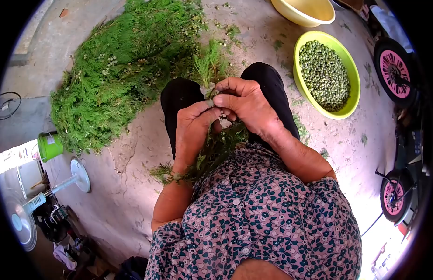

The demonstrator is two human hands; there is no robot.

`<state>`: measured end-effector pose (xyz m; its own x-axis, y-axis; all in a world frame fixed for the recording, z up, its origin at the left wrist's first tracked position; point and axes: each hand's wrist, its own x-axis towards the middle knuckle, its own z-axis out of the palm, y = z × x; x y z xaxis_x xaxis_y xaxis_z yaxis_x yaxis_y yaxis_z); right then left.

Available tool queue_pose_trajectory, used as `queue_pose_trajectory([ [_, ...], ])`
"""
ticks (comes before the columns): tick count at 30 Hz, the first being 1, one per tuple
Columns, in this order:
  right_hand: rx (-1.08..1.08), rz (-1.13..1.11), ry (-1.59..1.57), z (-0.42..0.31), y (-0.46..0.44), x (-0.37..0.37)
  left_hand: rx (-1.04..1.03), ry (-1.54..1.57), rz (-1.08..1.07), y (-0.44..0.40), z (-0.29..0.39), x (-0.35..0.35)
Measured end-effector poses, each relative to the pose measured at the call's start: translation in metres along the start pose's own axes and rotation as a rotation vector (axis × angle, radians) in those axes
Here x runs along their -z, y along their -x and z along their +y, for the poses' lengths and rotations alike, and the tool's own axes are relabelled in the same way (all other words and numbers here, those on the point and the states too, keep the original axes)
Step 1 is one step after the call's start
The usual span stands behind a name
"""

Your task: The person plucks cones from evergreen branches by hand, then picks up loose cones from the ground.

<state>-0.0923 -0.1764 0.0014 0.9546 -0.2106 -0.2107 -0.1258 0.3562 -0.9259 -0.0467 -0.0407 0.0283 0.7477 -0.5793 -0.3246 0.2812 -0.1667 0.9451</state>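
Note:
A leafy conifer branch [211, 65] with small green-grey cones [208, 89] runs between my hands, above my knees. My left hand [195, 123] is closed round its stem, thumb and fingers pressed together. Right beside it, my right hand [246, 100] is closed in a pinch at the cones, fingertips almost touching those of the left. More foliage [221, 144] from the branch hangs over my lap and past the left forearm. My fingers hide part of the stem and whatever lies inside the pinch.
A big heap of cut conifer branches [128, 70] covers the floor ahead and left. To the right stands a lime-green basin [354, 100] full of small green cones, with a yellow basin [295, 18] beyond. A green bucket [50, 147], a fan [37, 203] and pink wheels [394, 73] flank me.

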Motion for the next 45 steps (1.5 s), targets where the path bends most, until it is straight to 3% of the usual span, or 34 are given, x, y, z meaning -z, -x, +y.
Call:
queue_pose_trajectory([
  [3, -0.171, -0.025, -0.403, -0.005, -0.001, 0.01, 0.126, 0.01, 0.029, 0.002, 0.008, 0.005],
  [7, -0.148, -0.089, -0.408, -0.01, 0.0, 0.012, 0.036, 0.068, -0.065, 0.0, -0.009, 0.01],
  [12, -0.149, -0.107, -0.556, -0.008, -0.001, 0.015, 0.019, -0.089, 0.126, 0.0, -0.007, 0.001],
  [15, -0.11, -0.096, -0.573, -0.004, -0.001, 0.008, -0.073, -0.136, 0.11, -0.002, -0.015, 0.002],
  [19, -0.001, -0.066, -0.292, -0.002, 0.0, 0.0, -0.102, -0.347, 0.122, -0.004, -0.021, 0.005],
  [20, 0.0, -0.066, -0.291, -0.001, 0.0, -0.003, -0.205, -0.493, 0.131, -0.007, -0.028, 0.009],
  [22, 0.326, 0.004, 0.269, 0.002, -0.001, -0.006, -0.308, -0.639, 0.139, -0.01, -0.037, 0.012],
  [25, 0.394, 0.02, 0.438, 0.0, 0.001, -0.009, -0.457, -0.743, 0.219, -0.009, -0.034, 0.008],
  [27, 0.343, 0.021, 0.472, -0.005, 0.002, -0.009, -0.349, -0.849, 0.157, -0.006, -0.03, 0.009],
  [37, 0.271, -0.015, 0.374, -0.005, -0.002, -0.007, -0.398, -0.816, 0.171, -0.008, -0.029, 0.012],
  [40, 0.213, -0.041, 0.342, -0.005, -0.002, -0.003, -0.372, -0.782, 0.137, -0.007, -0.026, 0.011],
  [42, 0.199, -0.048, 0.321, -0.007, -0.002, 0.0, -0.331, -0.577, 0.044, -0.007, -0.024, 0.011],
  [44, -0.188, -0.101, -0.21, -0.014, 0.0, 0.003, -0.263, -0.505, 0.034, -0.007, -0.024, 0.011],
  [45, -0.188, -0.102, -0.209, -0.013, 0.0, 0.004, -0.196, -0.432, 0.024, -0.007, -0.024, 0.011],
])
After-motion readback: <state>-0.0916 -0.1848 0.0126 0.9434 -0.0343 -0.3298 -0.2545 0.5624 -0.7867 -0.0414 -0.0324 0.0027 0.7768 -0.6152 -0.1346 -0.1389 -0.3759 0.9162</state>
